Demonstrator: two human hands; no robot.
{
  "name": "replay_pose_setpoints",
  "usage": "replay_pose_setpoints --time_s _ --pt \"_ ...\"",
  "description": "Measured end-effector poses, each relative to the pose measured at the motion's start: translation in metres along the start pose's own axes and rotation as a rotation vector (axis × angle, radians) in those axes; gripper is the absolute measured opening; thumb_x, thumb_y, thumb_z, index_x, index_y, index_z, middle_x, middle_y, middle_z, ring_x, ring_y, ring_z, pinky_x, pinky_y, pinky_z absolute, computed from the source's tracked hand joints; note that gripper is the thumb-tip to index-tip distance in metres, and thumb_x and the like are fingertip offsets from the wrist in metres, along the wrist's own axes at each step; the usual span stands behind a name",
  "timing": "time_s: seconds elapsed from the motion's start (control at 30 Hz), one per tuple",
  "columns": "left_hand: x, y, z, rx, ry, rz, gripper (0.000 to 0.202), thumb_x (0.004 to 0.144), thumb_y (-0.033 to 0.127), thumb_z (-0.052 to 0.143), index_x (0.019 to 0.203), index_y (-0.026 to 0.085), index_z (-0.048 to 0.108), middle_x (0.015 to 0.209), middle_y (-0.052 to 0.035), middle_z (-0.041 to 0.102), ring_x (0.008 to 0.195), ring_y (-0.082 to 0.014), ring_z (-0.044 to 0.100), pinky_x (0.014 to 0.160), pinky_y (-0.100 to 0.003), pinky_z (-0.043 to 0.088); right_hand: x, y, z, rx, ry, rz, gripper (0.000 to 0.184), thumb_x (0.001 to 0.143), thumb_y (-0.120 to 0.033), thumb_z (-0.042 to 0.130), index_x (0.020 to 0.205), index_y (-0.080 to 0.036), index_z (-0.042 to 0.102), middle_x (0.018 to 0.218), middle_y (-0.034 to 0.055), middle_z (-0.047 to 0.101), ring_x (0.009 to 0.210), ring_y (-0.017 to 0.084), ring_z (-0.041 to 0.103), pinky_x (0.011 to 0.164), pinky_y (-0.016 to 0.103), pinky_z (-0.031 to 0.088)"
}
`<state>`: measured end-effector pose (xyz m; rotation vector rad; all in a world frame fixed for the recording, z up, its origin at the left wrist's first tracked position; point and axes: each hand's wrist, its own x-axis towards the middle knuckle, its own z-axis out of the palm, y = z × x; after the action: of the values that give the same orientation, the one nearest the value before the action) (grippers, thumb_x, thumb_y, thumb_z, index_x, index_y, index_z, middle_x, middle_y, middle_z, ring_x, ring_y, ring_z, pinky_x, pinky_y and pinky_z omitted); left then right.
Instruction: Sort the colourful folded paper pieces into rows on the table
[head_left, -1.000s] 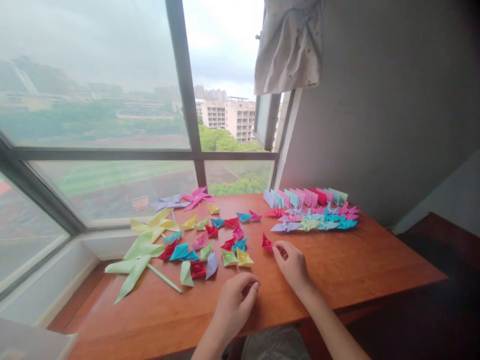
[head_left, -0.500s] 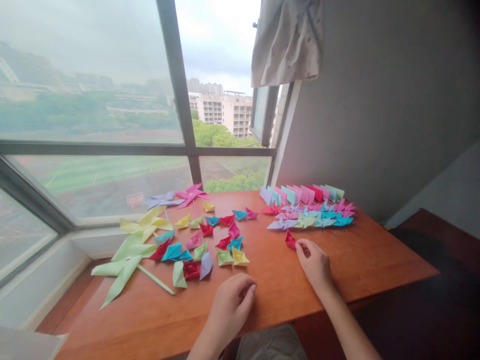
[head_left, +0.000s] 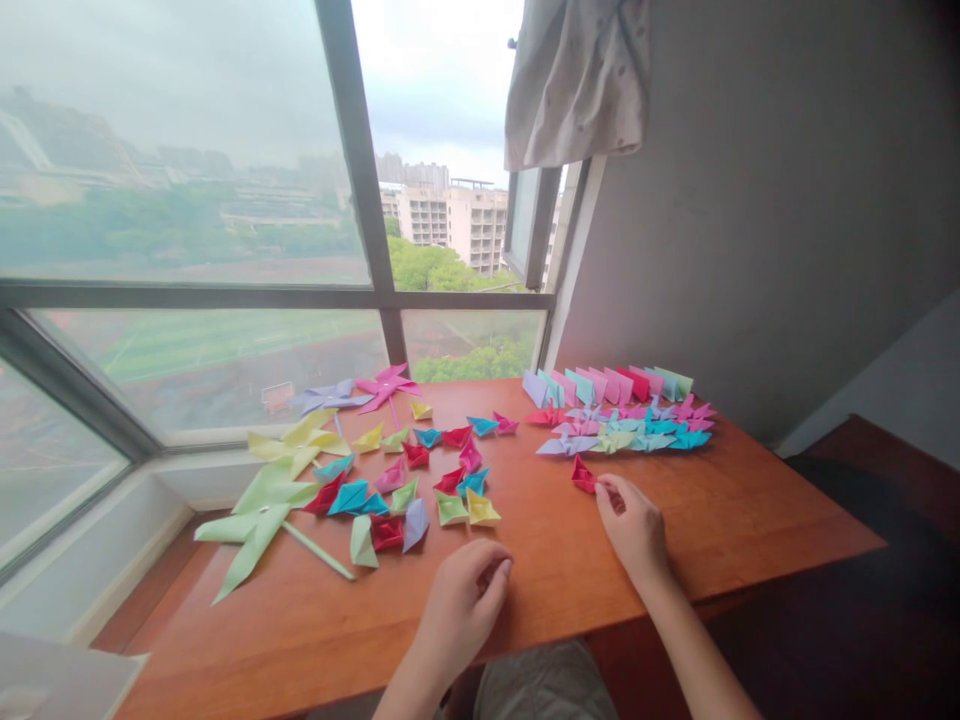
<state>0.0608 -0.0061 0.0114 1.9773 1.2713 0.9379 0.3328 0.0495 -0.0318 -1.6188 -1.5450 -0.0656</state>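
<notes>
Between the thumb and fingertips of my right hand [head_left: 628, 520] is the end of a red paper boat [head_left: 583, 475], which is at the tabletop. My left hand [head_left: 469, 590] rests near the table's front edge, its fingers curled in with the thumb against them. Nothing shows inside it. Just beyond it lie a yellow paper boat [head_left: 482, 509] and a light green one [head_left: 451, 508]. More folded boats in red, blue, pink and green spread to the left, with a lilac boat [head_left: 415, 524] among them.
A green pinwheel [head_left: 259, 515], a yellow pinwheel [head_left: 300, 440] and a pink pinwheel [head_left: 387, 388] lie at the left by the window. Paper cranes [head_left: 615, 440] stand in rows at the back right, before a row of folded cards [head_left: 604, 386]. The wooden table [head_left: 720, 510] meets a grey wall.
The whole view has shifted slightly, moving the scene a little rightward. My right hand keeps its hold on the red paper boat, and my left hand stays curled in place.
</notes>
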Motion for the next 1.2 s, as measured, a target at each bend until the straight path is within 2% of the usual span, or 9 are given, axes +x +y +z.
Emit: replay_pose_setpoints --time_s 0.17,0.3,0.4,0.53,0.67,0.77,0.97,1.1,1.2 --pt "0.001 -0.005 -0.005 -0.043 0.175 -0.057 0.021 0.091 0.028 0.049 0.089 0.018 0.067 0.076 -0.0046 0.069 0.064 -0.0173 0.061 0.059 -0.025 0.045 -0.004 -0.005 -0.001 0.007 0.031 -0.077 0.030 0.094 -0.037 0.047 0.093 -0.018 0.069 0.090 0.0094 0.073 0.071 0.018 0.067 0.070 0.028 0.050" --pt "0.006 -0.011 -0.018 0.109 0.278 -0.088 0.021 0.092 0.032 0.049 0.097 0.019 0.065 0.080 -0.0042 0.070 0.065 -0.0174 0.063 0.062 -0.026 0.046 -0.005 -0.008 -0.002 0.007 0.011 -0.139 0.028 0.094 -0.035 0.047 0.094 -0.019 0.069 0.091 0.0085 0.073 0.076 0.018 0.067 0.075 0.028 0.050" --pt "0.012 -0.012 -0.022 0.265 0.247 -0.056 0.021 0.092 0.032 0.050 0.102 0.019 0.064 0.080 -0.0032 0.070 0.065 -0.0173 0.063 0.062 -0.026 0.046 -0.005 -0.010 -0.003 0.009 -0.013 -0.162 0.029 0.095 -0.034 0.045 0.093 -0.019 0.070 0.090 0.0087 0.072 0.077 0.018 0.068 0.075 0.029 0.051" --pt "0.022 -0.006 -0.012 0.495 0.115 0.005 0.027 0.090 0.031 0.056 0.114 0.021 0.061 0.086 -0.0042 0.071 0.073 -0.0193 0.066 0.064 -0.026 0.046 -0.005 -0.011 -0.003 0.018 -0.041 -0.157 0.031 0.094 -0.035 0.044 0.092 -0.020 0.070 0.086 0.0083 0.072 0.072 0.018 0.067 0.072 0.028 0.051" --pt "0.032 0.000 0.001 0.666 0.026 0.022 0.014 0.088 0.024 0.057 0.101 0.022 0.064 0.090 -0.0058 0.069 0.079 -0.0203 0.065 0.064 -0.025 0.045 -0.005 -0.011 -0.004 0.045 -0.045 -0.142 0.031 0.094 -0.035 0.044 0.092 -0.020 0.070 0.087 0.0084 0.072 0.070 0.018 0.066 0.070 0.029 0.051" --pt "0.033 -0.001 0.002 0.683 0.009 0.042 0.016 0.091 0.016 0.049 0.088 0.021 0.064 0.086 -0.0060 0.067 0.078 -0.0198 0.064 0.063 -0.025 0.044 -0.005 -0.011 -0.004 0.047 -0.053 -0.130 0.031 0.095 -0.036 0.043 0.092 -0.020 0.070 0.086 0.0081 0.072 0.070 0.018 0.065 0.069 0.028 0.050" --pt "0.025 -0.007 -0.007 0.645 -0.026 0.169 0.023 0.093 0.014 0.044 0.092 0.022 0.065 0.091 -0.0054 0.067 0.078 -0.0176 0.063 0.066 -0.024 0.045 -0.006 -0.012 -0.004 0.032 -0.078 -0.136 0.030 0.095 -0.035 0.044 0.092 -0.020 0.069 0.086 0.0076 0.071 0.069 0.017 0.064 0.069 0.028 0.047" --pt "0.023 -0.012 -0.011 0.595 0.005 0.227 0.025 0.091 0.011 0.044 0.101 0.022 0.064 0.094 -0.0057 0.068 0.082 -0.0192 0.064 0.069 -0.027 0.047 -0.007 -0.014 -0.004 0.020 -0.112 -0.180 0.028 0.095 -0.033 0.045 0.090 -0.020 0.069 0.081 0.0063 0.070 0.064 0.016 0.061 0.068 0.027 0.046" --pt "0.023 -0.016 -0.012 0.585 0.020 0.228 0.022 0.091 0.011 0.045 0.095 0.021 0.064 0.090 -0.0052 0.068 0.080 -0.0201 0.064 0.068 -0.028 0.047 -0.009 -0.018 -0.005 0.063 -0.161 -0.226 0.027 0.095 -0.030 0.045 0.091 -0.020 0.070 0.081 0.0061 0.070 0.067 0.016 0.063 0.069 0.026 0.047"
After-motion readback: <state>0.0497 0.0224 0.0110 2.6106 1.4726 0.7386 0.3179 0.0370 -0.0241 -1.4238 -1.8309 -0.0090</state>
